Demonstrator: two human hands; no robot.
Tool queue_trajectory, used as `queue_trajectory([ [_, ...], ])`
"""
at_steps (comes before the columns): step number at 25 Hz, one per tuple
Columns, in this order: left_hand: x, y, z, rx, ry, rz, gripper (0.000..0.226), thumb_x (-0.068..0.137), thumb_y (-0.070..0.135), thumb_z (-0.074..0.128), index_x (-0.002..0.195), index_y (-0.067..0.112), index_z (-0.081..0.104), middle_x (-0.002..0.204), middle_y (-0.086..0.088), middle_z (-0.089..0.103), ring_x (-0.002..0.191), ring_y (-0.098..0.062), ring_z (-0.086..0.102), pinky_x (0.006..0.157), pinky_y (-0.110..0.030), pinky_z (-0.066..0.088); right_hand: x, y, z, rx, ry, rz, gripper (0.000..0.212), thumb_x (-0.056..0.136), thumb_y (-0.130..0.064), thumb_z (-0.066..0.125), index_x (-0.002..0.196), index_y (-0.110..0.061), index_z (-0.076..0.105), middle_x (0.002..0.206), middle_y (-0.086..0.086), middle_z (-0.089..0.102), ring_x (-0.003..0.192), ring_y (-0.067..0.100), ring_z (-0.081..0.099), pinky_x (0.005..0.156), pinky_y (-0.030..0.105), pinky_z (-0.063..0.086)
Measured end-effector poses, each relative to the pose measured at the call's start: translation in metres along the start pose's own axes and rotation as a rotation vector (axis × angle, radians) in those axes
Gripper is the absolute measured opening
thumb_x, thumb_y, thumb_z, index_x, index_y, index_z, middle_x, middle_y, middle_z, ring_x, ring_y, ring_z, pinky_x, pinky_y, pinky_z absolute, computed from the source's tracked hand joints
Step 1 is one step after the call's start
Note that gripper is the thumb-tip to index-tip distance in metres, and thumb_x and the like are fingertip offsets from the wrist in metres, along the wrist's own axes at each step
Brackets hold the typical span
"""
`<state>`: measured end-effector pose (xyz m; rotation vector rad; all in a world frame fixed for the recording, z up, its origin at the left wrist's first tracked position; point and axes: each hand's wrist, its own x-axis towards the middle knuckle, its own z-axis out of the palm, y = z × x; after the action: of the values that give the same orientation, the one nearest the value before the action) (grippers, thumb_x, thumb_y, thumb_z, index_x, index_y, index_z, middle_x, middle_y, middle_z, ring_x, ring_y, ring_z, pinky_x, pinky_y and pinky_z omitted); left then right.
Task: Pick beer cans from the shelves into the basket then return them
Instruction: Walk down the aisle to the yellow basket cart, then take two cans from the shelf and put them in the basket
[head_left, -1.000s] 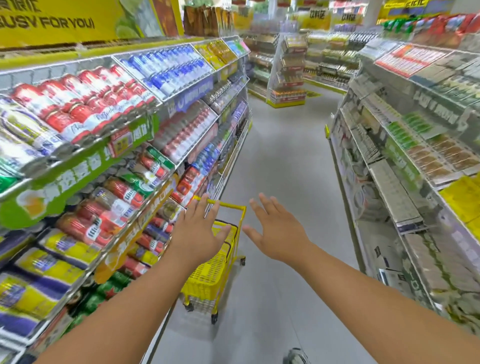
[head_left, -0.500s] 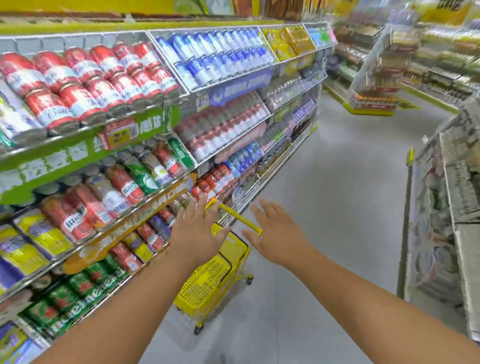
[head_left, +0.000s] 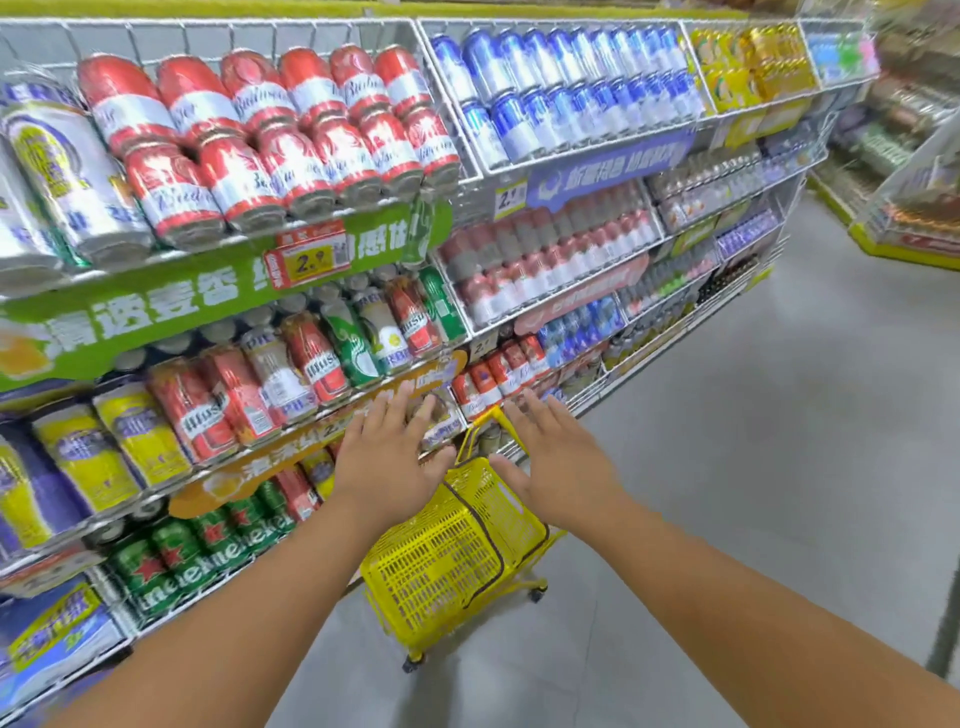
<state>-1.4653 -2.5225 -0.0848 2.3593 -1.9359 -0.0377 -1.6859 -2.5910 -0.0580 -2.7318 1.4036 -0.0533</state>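
Note:
A yellow wheeled basket (head_left: 447, 561) stands on the floor beside the shelves, its handle (head_left: 483, 423) raised. My left hand (head_left: 389, 462) hovers above the basket's left side with fingers spread, holding nothing. My right hand (head_left: 561, 467) is stretched out flat to the right of the handle, also holding nothing. Beer cans fill the wire shelves on the left: red and white cans (head_left: 270, 140) on top, blue cans (head_left: 561, 88) further right, mixed red, green and white cans (head_left: 322, 353) in the middle row, green cans (head_left: 202, 556) low down.
The long shelving unit (head_left: 519, 166) runs along the left of the aisle. Grey floor (head_left: 753, 467) opens to the right. Another display stand (head_left: 914, 208) sits at the far right, and a shelf edge (head_left: 948, 623) shows at the lower right.
The view has turned left toward the beer shelves, which now fill the frame. Both hands stay spread over the basket handle, and the basket sits closer to the shelf.

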Motion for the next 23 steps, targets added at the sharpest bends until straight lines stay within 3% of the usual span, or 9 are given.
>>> queue_trajectory([
  [4, 0.021, -0.002, 0.002, -0.028, 0.0, -0.052, 0.093, 0.082, 0.08, 0.0, 0.162, 0.033, 0.005, 0.17, 0.001, -0.006, 0.157, -0.026, -0.001, 0.126, -0.051, 0.009, 0.037, 0.006, -0.001, -0.005, -0.037, -0.064, 0.083, 0.095, -0.073, 0.019, 0.163, -0.025, 0.009, 0.17, 0.003, 0.003, 0.156, 0.025, 0.002, 0.126, 0.045, 0.014],
  [8, 0.025, -0.007, 0.01, -0.012, 0.001, -0.181, 0.087, 0.087, 0.079, 0.006, 0.162, 0.034, 0.006, 0.17, 0.001, -0.005, 0.157, -0.027, 0.001, 0.126, -0.051, 0.011, 0.068, 0.014, 0.005, -0.025, -0.055, -0.173, 0.097, 0.081, -0.076, -0.002, 0.162, -0.025, 0.009, 0.17, 0.004, 0.005, 0.156, 0.026, 0.004, 0.125, 0.043, 0.013],
  [12, 0.022, 0.002, 0.018, 0.038, -0.01, -0.341, 0.092, 0.083, 0.079, 0.0, 0.162, 0.033, 0.008, 0.17, -0.001, -0.001, 0.156, -0.027, 0.004, 0.125, -0.049, 0.01, 0.1, 0.032, 0.019, 0.017, -0.096, -0.297, 0.095, 0.084, -0.077, 0.0, 0.162, -0.025, 0.007, 0.17, 0.002, 0.003, 0.157, 0.024, 0.0, 0.126, 0.044, 0.014],
  [17, 0.017, 0.029, 0.04, 0.056, -0.006, -0.55, 0.084, 0.091, 0.076, 0.018, 0.161, 0.03, 0.022, 0.17, -0.004, 0.012, 0.155, -0.029, 0.015, 0.122, -0.053, 0.023, 0.129, 0.059, 0.041, 0.032, -0.157, -0.465, 0.096, 0.083, -0.081, -0.004, 0.162, -0.028, 0.003, 0.17, -0.001, -0.001, 0.157, 0.023, -0.001, 0.125, 0.045, 0.018],
  [20, 0.017, 0.041, 0.055, 0.022, -0.006, -0.625, 0.084, 0.091, 0.077, 0.017, 0.16, 0.031, 0.022, 0.17, -0.002, 0.01, 0.155, -0.029, 0.016, 0.122, -0.052, 0.023, 0.134, 0.07, 0.053, 0.044, -0.189, -0.501, 0.099, 0.078, -0.081, -0.011, 0.162, -0.029, 0.001, 0.17, -0.001, -0.005, 0.157, 0.024, -0.004, 0.126, 0.045, 0.014],
  [23, 0.019, 0.041, 0.07, -0.012, 0.022, -0.672, 0.086, 0.088, 0.077, 0.011, 0.16, 0.031, 0.022, 0.17, -0.002, 0.009, 0.155, -0.028, 0.015, 0.124, -0.05, 0.02, 0.144, 0.066, 0.074, 0.082, -0.195, -0.508, 0.094, 0.084, -0.079, -0.004, 0.162, -0.029, 0.007, 0.17, 0.001, 0.001, 0.157, 0.024, 0.001, 0.126, 0.045, 0.016],
])
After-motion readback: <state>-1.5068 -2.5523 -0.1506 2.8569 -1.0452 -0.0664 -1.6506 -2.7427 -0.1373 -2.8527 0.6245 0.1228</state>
